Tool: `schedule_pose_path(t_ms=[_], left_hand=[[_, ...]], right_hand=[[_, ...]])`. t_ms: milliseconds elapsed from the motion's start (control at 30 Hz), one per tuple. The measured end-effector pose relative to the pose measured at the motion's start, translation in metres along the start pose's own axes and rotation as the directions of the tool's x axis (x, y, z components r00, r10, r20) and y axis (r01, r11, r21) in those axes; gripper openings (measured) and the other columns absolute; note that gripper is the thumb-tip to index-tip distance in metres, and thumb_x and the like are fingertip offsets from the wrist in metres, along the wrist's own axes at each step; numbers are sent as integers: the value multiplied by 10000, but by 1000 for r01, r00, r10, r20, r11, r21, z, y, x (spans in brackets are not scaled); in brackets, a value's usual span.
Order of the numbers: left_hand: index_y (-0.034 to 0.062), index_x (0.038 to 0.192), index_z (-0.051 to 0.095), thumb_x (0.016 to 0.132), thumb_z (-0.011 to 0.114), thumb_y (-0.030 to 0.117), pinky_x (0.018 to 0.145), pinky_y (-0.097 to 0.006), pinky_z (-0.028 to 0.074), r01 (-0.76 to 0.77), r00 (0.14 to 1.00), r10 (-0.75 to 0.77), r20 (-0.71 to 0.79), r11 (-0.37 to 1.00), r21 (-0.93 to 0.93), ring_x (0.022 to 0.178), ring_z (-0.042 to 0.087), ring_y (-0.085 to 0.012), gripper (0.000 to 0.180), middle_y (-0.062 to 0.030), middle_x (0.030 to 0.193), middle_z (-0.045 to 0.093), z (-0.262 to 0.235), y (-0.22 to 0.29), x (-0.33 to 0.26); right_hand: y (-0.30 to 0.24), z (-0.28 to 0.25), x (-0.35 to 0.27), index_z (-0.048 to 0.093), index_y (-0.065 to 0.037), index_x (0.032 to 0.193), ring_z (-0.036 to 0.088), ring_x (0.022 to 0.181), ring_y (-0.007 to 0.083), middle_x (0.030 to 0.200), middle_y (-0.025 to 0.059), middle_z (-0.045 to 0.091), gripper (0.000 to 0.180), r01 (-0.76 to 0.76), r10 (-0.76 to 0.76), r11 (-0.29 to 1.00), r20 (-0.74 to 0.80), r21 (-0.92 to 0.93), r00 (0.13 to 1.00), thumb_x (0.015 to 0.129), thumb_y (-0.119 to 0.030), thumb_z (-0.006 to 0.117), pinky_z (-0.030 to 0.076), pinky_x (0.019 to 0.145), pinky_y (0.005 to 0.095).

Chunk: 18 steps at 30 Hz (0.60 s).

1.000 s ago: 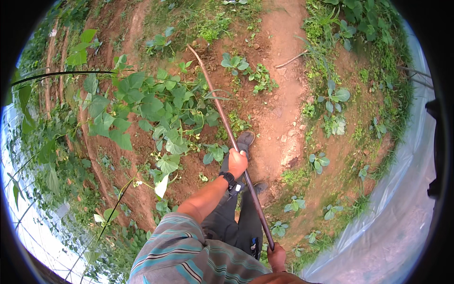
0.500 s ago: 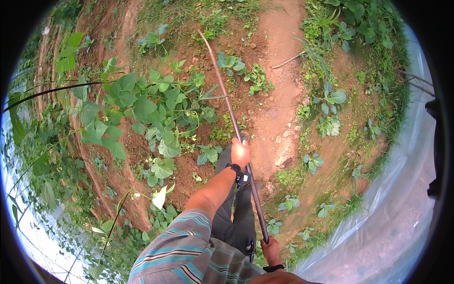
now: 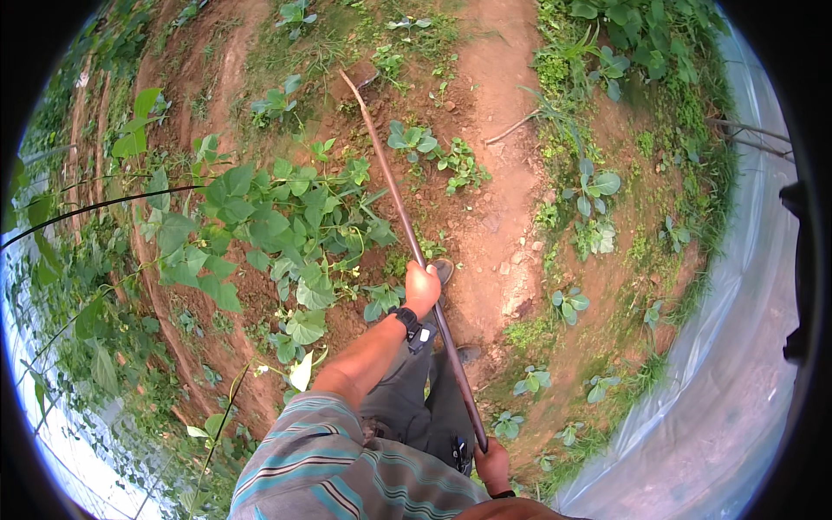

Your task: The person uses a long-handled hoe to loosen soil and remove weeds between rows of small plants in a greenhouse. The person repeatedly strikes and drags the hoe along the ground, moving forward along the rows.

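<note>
Wooden pole (image 3: 395,191) is in both of your hands, and it runs at a slant from near your body up to the worked ground ahead of you. Your left hand (image 3: 422,290) is folded around its middle part, with the thumb lying on top and no gap that I can see; a dark watch (image 3: 406,324) sits on this wrist. Your right hand (image 3: 492,468) is curled around the near end, low beside your trousers (image 3: 399,390); how tightly it presses, I cannot tell. The far end of the pole bends a little and meets a dark flat piece (image 3: 364,74) on the soil, too small to see exactly. The surface is reddish brown earth, with a bare path (image 3: 507,186) going along to the right of the pole. Just left of the pole spreads a leafy climbing plant (image 3: 260,212), and close to its right side grows a young blue-green plant (image 3: 412,139). A thin stick (image 3: 513,127) lies on the path. Farther right, pale plastic sheeting (image 3: 693,433) borders the planted ground.
</note>
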<state>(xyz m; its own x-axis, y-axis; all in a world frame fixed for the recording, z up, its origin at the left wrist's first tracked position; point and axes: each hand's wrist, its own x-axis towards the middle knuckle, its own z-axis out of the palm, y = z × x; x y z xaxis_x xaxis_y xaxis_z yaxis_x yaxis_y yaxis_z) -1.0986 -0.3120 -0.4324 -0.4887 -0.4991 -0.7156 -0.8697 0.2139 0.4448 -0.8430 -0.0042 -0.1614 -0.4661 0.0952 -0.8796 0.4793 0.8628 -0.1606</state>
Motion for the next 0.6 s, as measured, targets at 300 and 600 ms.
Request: schedule_pose_path(t_ms=[300,600], left_hand=[[-63,1120,547,1023,602,276,864,-533,551,-91,988,86,-125,995,-34,986,709,-478,357,-311,1031,706,-25,104,152],[-58,1162,459,1023,618,236,853,-585,540,98,984,-103,146,994,44,981,686,-523,362,-358,1015,682,44,7,-89]], right_hand=[[-120,-6,132,660,2,979,693,789,432,821,241,683,286,105,-117,951,23,292,993,906,-249,776,538,718,483],[45,-6,-59,657,-16,882,674,657,409,706,214,648,294,-51,52,998,-29,32,998,839,-260,816,528,637,496]])
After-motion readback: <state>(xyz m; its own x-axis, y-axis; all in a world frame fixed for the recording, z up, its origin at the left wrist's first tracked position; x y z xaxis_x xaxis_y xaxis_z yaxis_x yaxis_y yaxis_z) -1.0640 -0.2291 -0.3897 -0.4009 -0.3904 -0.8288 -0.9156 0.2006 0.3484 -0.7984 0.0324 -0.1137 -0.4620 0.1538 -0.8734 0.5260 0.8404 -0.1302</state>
